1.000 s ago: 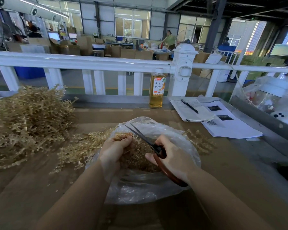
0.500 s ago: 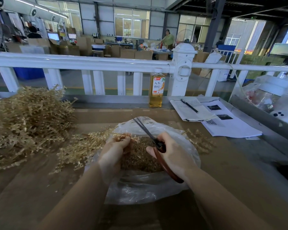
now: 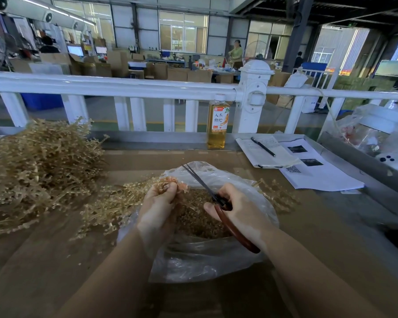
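- Right hand (image 3: 241,210): fingers curled round the red-brown handles of the scissors (image 3: 216,200); blades nearly together, tips pointing up and away over the far rim of the plastic bag (image 3: 193,260).
- Left hand (image 3: 157,205): fingertips pinch a golden sprig (image 3: 168,181), held above the bag's open mouth, just left of the scissor blades. Contact between blades and sprig: cannot tell.
- Bag lies on the brown table (image 3: 331,249), mouth open upward, holding a heap of small golden cuttings (image 3: 193,219).
- Loose sprigs (image 3: 106,207) lie on the table touching the bag's left side; a few more at its right.
- Large sprig pile (image 3: 39,166) at far left, well apart from the hands.
- Beyond the bag: a bottle (image 3: 217,125) of amber drink, upright by the white railing (image 3: 124,88).
- Right of the bottle: a notebook (image 3: 267,152) with a pen (image 3: 263,146) lying on it, printed sheets (image 3: 317,173) beneath.
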The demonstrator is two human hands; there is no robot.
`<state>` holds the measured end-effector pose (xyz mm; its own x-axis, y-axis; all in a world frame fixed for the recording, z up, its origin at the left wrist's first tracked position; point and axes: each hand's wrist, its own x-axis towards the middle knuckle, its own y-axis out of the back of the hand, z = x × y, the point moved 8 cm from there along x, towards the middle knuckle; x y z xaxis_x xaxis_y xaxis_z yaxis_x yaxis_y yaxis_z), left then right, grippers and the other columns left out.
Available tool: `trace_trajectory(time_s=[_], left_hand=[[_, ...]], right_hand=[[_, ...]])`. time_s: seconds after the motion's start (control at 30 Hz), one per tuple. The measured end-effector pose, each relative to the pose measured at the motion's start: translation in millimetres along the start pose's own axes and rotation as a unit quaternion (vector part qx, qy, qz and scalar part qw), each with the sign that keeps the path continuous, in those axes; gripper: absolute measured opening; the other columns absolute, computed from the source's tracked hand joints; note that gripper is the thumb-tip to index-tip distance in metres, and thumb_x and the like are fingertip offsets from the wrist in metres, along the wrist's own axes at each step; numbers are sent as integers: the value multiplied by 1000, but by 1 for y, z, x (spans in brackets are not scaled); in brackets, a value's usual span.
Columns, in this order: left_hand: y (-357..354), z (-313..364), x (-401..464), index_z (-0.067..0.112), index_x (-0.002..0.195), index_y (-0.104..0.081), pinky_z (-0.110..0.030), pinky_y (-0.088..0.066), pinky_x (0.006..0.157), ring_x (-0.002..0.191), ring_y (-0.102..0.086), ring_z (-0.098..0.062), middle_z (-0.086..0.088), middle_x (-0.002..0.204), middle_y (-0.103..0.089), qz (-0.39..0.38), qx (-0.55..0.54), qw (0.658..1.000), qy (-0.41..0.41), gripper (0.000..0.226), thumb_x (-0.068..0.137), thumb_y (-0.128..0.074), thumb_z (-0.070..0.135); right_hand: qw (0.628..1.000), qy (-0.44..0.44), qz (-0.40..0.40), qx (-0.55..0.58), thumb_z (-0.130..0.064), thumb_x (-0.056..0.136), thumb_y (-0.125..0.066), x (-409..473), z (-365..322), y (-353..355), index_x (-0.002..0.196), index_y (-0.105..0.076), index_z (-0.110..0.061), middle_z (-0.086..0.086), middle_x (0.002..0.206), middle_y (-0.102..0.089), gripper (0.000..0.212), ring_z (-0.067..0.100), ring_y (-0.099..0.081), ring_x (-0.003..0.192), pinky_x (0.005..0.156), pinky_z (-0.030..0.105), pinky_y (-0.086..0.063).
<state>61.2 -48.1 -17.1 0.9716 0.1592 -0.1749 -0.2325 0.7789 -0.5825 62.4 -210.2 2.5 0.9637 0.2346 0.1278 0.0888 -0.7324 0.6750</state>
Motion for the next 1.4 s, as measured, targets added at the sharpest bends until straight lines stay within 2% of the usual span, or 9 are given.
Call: trace_trajectory(time_s=[0.37,0.5,0.57,0.63,0.77,0.93,1.1,1.27,1.4], left_hand=[[1,6,1,15,80,-53,-13,-44,38,42,-60,-3,4,50,-64,17,0,1000,-24,20,98,-47,8],[-1,1,2,12,80,-55,-15,-48,45,47,-61,-5,0,58,-65,-19,3,1000,-17,19,96,-49,5],[-5,-5,2,9,82,-54,-17,-49,45,48,-61,-7,-3,59,-64,-45,28,999,0,15,95,-50,4],[-7,-10,2,7,85,-54,-18,-49,45,48,-61,-7,-1,57,-64,-56,58,997,8,11,94,-51,3],[-8,-14,3,7,88,-57,-19,-49,43,48,-63,-8,1,55,-66,-49,103,993,10,7,93,-54,3],[-6,-17,3,10,92,-61,-24,-53,47,61,-71,-17,-6,69,-73,-51,128,990,24,3,91,-59,8],[-3,-19,5,5,95,-59,-24,-52,46,57,-70,-15,-4,64,-72,-53,120,991,28,8,88,-62,8],[-3,-21,4,8,102,-63,-35,-57,60,78,-72,-29,-16,88,-74,-80,74,993,47,41,63,-76,12],[-7,-24,4,6,97,-61,-31,-56,53,69,-72,-25,-14,78,-73,-71,62,994,49,26,73,-72,6]], right_hand=[[998,9,4,-62,-61,84,-58,-3,-3,1,84,-43,-36,-13,72,-53,29,1,-53,66,60,20,-36],[1000,-8,18,-23,-56,85,-61,-1,-2,3,91,-49,-35,-13,80,-60,25,5,-61,76,74,29,-50],[999,-13,46,21,-44,84,-69,0,-4,10,98,-52,-30,-14,86,-61,26,2,-63,85,78,18,-48],[994,-7,61,94,-18,83,-73,2,-11,14,97,-53,-25,-13,82,-59,26,-10,-61,75,61,4,-42],[982,5,54,181,3,81,-68,8,-20,11,89,-53,-29,15,85,-68,36,14,-64,68,60,22,-52],[985,20,50,167,-7,78,-76,14,-18,4,91,-56,-29,8,82,-70,33,16,-69,74,71,23,-56],[981,28,62,180,-13,76,-80,14,-16,2,92,-57,-30,1,88,-68,32,12,-67,85,80,25,-54],[978,18,54,200,-11,80,-76,13,-17,2,93,-55,-30,6,92,-68,31,14,-68,84,74,22,-56],[988,6,59,140,-12,81,-74,12,-18,2,89,-54,-31,-6,71,-64,28,1,-64,60,55,14,-47]])
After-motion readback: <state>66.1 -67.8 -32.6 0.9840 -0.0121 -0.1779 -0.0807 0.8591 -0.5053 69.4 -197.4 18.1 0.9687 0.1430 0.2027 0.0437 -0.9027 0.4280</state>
